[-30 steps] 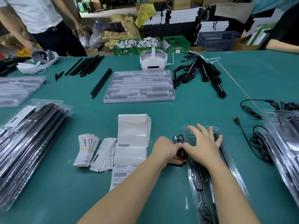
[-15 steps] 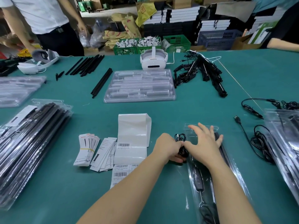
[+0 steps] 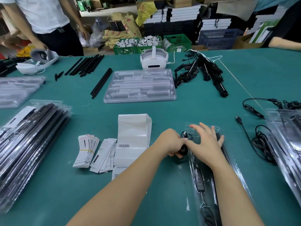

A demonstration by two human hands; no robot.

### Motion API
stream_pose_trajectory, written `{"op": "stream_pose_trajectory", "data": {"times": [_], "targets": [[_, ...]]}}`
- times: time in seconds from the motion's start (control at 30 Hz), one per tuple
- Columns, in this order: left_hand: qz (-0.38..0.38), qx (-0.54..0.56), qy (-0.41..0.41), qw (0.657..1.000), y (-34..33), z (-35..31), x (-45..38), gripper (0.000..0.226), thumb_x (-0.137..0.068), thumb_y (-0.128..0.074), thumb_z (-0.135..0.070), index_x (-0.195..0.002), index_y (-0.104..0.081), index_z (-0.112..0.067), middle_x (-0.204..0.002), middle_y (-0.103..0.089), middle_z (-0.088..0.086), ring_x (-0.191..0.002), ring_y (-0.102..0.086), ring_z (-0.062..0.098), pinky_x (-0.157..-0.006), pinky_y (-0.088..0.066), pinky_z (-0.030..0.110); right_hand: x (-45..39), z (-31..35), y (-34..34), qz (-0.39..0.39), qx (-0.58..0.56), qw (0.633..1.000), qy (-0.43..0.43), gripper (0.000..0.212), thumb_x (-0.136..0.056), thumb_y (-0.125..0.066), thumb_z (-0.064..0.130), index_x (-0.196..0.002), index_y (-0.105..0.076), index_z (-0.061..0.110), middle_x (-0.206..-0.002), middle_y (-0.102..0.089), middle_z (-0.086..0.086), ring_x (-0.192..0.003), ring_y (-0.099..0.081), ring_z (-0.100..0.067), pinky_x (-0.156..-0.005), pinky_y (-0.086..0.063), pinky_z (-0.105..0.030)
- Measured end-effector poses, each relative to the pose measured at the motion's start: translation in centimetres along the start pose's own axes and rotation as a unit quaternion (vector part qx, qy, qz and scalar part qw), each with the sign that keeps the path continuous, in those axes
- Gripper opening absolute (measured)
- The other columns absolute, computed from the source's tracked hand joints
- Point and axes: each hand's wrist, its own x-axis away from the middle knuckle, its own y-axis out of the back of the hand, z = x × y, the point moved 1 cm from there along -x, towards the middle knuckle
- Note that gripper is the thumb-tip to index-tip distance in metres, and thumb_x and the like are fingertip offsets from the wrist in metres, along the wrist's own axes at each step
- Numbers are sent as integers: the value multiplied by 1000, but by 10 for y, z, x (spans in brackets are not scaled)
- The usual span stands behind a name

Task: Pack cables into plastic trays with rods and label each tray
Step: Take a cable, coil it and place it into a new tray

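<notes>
A long clear plastic tray (image 3: 239, 175) lies lengthwise in front of me on the green table, holding a black rod and a black cable with an inline switch (image 3: 199, 176). My left hand (image 3: 171, 142) grips a small coil of black cable (image 3: 184, 144) at the tray's upper left corner. My right hand (image 3: 205, 141) lies flat with spread fingers on the tray's top end, pressing it down. A strip of white barcode labels (image 3: 132, 141) lies just left of my hands.
Bundled paper cards (image 3: 87, 149) lie left of the labels. Stacks of packed trays sit at the left (image 3: 29, 141) and right (image 3: 286, 141) edges. An empty clear tray (image 3: 140, 86), loose black rods (image 3: 101, 83), cable bundles (image 3: 210, 73), a white headset (image 3: 154, 60) lie farther back. Other people stand beyond.
My hands stay at the tray's top end. The left hand has worked the cable coil slightly; the right hand stays pressed on the tray.
</notes>
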Motion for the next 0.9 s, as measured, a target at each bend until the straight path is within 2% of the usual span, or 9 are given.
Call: {"op": "stream_pose_trajectory", "data": {"times": [0.07, 0.13, 0.27, 0.4, 0.5, 0.6, 0.77, 0.9], "targets": [[16, 5, -3, 1000, 0, 0, -2, 30, -103, -50, -25, -76, -53, -12, -66, -65, 6, -51, -68, 17, -40, -37, 16, 0, 0, 1, 2, -6, 1000, -1, 59, -85, -64, 50, -141, -47, 39, -163, -22, 3, -153, 2, -24, -117, 13, -56], [28, -4, -4, 1000, 0, 0, -3, 29, -103, -48, -22, -76, -53, -12, -65, -63, 5, -44, -64, 11, -38, -37, 14, 0, 0, 0, 3, -1, 1000, 1, 59, -85, -65, 50, -140, -47, 40, -163, -22, 3, -153, 3, -24, -117, 14, -56], [44, -22, 10, 999, 0, -3, -8, 23, -100, -46, -13, -80, -56, -10, -71, -67, 10, -48, -65, 14, -40, -40, 16, -1, 0, -2, 3, 7, 1000, 2, 59, -84, -65, 51, -139, -47, 41, -163, -22, 2, -153, 3, -24, -116, 14, -56], [61, -30, 45, 997, 0, -8, -11, 15, -92, -44, -8, -90, -58, -4, -91, -75, 21, -68, -68, 27, -46, -39, 22, -1, -1, -3, -4, 18, 1000, 2, 58, -84, -64, 49, -139, -47, 40, -162, -24, 2, -153, 2, -25, -117, 12, -57], [62, -12, 61, 996, 1, -10, -11, 13, -87, -44, -7, -83, -57, -7, -73, -71, 15, -58, -66, 25, -45, -33, 21, -1, -1, -4, -6, 19, 1000, 3, 57, -85, -63, 47, -139, -47, 40, -162, -25, 2, -153, 1, -25, -116, 12, -58], [57, 7, 64, 996, 2, -9, -11, 12, -91, -53, -16, -81, -56, -10, -61, -66, 6, -47, -64, 19, -46, -33, 20, 0, -1, -4, -8, 19, 1000, 3, 58, -84, -65, 44, -139, -48, 39, -161, -26, 2, -153, 0, -26, -117, 11, -59], [50, 17, 55, 997, 2, -4, -9, 20, -96, -54, -22, -79, -53, -11, -62, -60, 4, -47, -65, 16, -42, -31, 18, -1, -1, -3, -8, 8, 1000, 0, 60, -82, -67, 38, -139, -48, 37, -161, -26, 2, -153, -1, -26, -117, 11, -59], [40, 23, 47, 998, 1, -2, -7, 22, -99, -52, -26, -86, -55, -10, -66, -61, 2, -48, -65, 15, -42, -35, 17, 0, 0, -1, -5, -3, 1000, 1, 60, -82, -67, 36, -139, -47, 36, -161, -27, 2, -153, 0, -26, -117, 12, -59]]}}
